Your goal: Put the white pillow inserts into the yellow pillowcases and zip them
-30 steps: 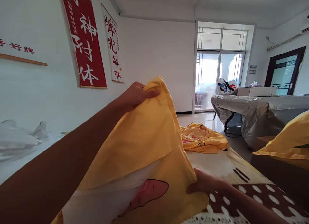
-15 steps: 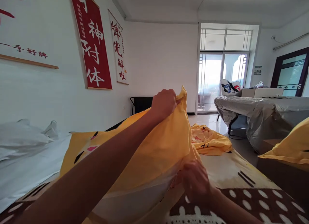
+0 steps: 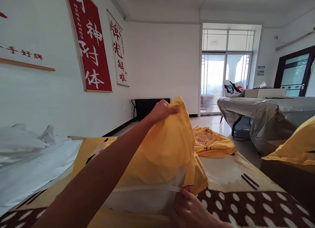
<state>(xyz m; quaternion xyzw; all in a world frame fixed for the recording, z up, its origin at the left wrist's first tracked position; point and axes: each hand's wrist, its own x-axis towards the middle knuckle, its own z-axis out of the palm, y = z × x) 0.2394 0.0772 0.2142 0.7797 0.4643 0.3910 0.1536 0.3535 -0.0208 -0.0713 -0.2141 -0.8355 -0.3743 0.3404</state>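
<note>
A yellow pillowcase [image 3: 162, 149] with a printed pattern is spread before me, its near corner pulled up into a peak. My left hand [image 3: 162, 110] pinches that raised corner at the top. Below the yellow cloth shows white fabric [image 3: 142, 198] with a pale seam along its upper edge; I cannot tell whether it is an inner pillow or lining. Low at the front, my right hand [image 3: 189, 205] is closed on this white edge, fingers partly hidden. My left forearm covers part of the pillowcase's printed side.
Beyond the pillowcase lies a crumpled yellow cover [image 3: 213, 142]. Two dark strips [image 3: 249, 181] rest on the brown and cream blanket [image 3: 236, 201]. White fabric [image 3: 31, 159] is heaped at left. At right, a yellow pillow [image 3: 295, 149] sits on a box near a plastic-covered table [image 3: 268, 110].
My left hand and the pillowcase corner have come down slightly and a little to the left. My right hand has moved lower and nearer, onto the white edge.
</note>
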